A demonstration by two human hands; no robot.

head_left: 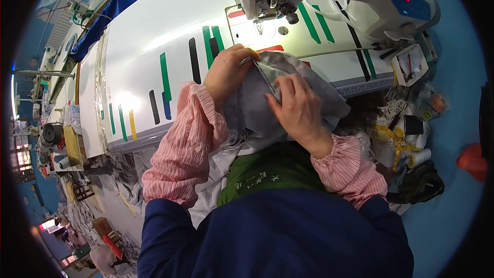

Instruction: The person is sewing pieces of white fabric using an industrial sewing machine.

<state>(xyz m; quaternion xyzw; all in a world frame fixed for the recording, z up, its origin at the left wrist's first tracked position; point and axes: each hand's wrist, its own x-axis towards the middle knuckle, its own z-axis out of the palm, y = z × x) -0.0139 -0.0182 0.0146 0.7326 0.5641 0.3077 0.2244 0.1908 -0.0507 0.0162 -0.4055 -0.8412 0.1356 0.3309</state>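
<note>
A piece of grey cloth (262, 121) hangs over the front edge of the sewing table and down onto my lap. My left hand (231, 72) pinches its upper edge, where a folded seam shows, just below the needle area (260, 28) of the sewing machine (355, 0). On the right side of the same fold, my right hand (299, 104) grips the cloth with thumb and bent fingers. Both hands are in front of the presser foot, and the cloth lies apart from the needle. The fingertips of my right hand are partly hidden.
Strips of green, black and yellow tape mark the white tabletop (139, 67), with a ruler (365, 86) along its front edge. At right are a small white tray (410, 65), thread spools (419, 158) and a yellow measuring tape (397, 146). Grey cloth piles (87, 201) lie at lower left.
</note>
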